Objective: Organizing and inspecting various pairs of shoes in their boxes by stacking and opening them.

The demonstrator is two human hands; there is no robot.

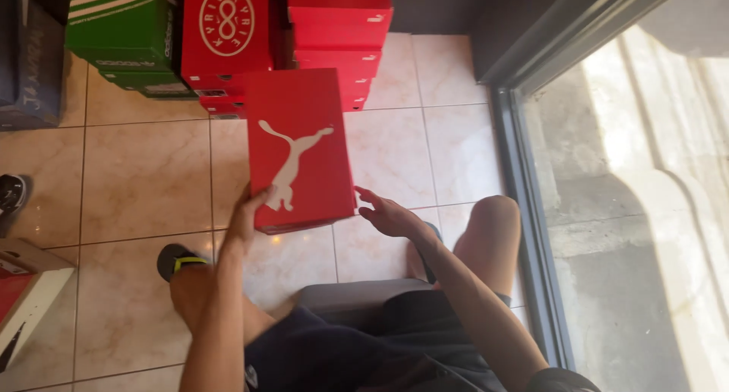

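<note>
- A red rectangular cardboard shoebox [300, 149] with a pale leaping-animal emblem on its smooth matte lid sits at the centre of the frame, raised above the floor and tilted slightly, its far end toward the top of the frame
- The left hand [247, 214] grips the box at its lower left corner; its fingers [262, 197] lie flat on the lid beside the emblem, grasping the box edge
- The right hand [389, 214] is just right of the box's lower right corner, its fingers [370, 197] spread and released, tips close to the box side; whether they touch it cannot be told
- Beneath is a floor of glossy beige square ceramic tiles [144, 179] with thin dark grout lines, catching soft reflections
- At the top centre stands a stack of red cardboard shoeboxes [338, 50], one with a round white emblem on its lid [226, 20]
- In the upper left are green cardboard shoeboxes [125, 31] with pale stripes, and a dark blue-grey box [30, 66] at the frame's left edge
- At the lower left an open pale cardboard box with red lining [26, 293] is cut by the frame
- The person's bare knees and dark fabric shorts [357, 346] fill the bottom centre; a black shoe with a yellow strap [178, 261] rests on the tiles
- Down the right side runs a dark metal door frame [524, 210] with sunlit glass beyond
</note>
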